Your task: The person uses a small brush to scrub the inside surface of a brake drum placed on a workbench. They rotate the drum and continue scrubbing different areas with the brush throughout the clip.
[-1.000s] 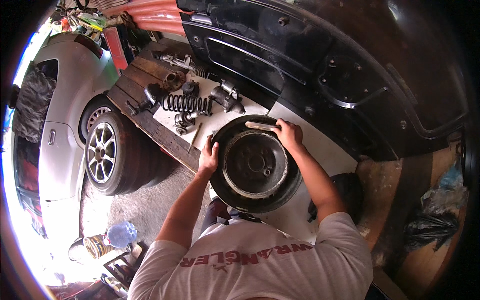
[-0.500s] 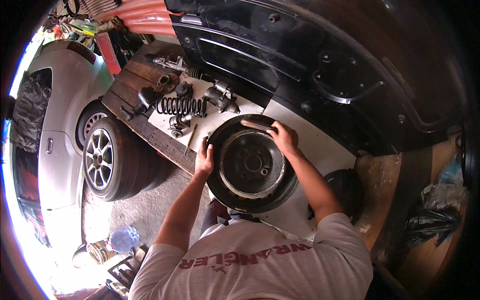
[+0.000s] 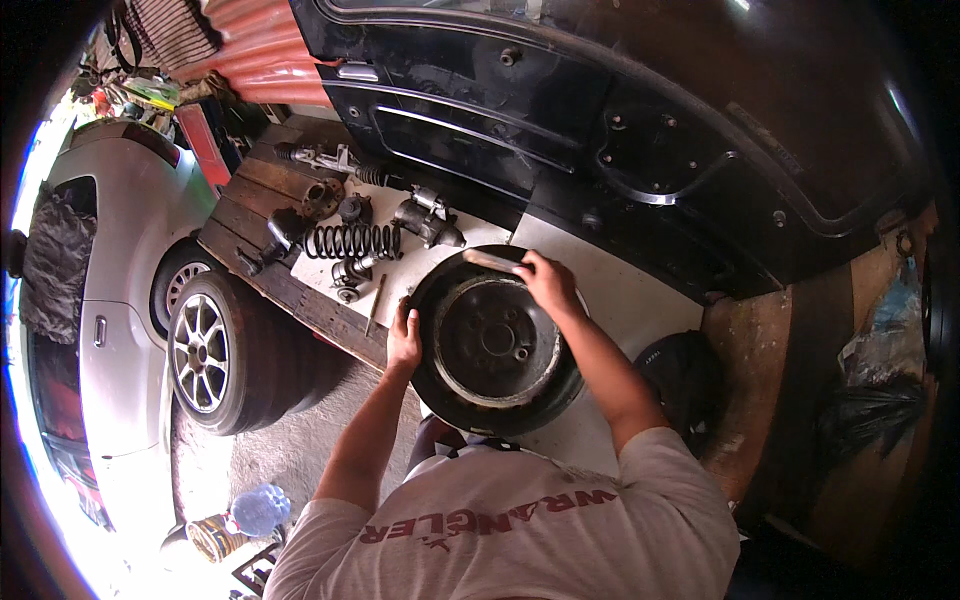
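A dark steel wheel rim (image 3: 497, 390) rests on the near part of the white-topped bench, tilted a little toward me. My left hand (image 3: 404, 342) is wrapped round its left edge, thumb side up. Over the far edge of the rim, my right hand (image 3: 546, 282) grips a slim, brownish, brush-like tool (image 3: 488, 261), which lies along the rim's upper band. The tool's underside is hidden, so its exact kind does not show. Just left of the rim, a thin rod-like tool (image 3: 375, 304) lies on the bench.
Beyond my left hand lie a black coil spring (image 3: 352, 242), a starter-motor-like part (image 3: 428, 222) and other car parts on the wooden planks (image 3: 240, 215). A spoked wheel with tyre (image 3: 205, 350) stands left, near a silver car (image 3: 125, 250). A black panel (image 3: 560, 140) leans behind the bench.
The whole view has shifted slightly. Against the rim, my right hand with the brush-like tool has slid a little to the left along its far edge; my left hand keeps its hold.
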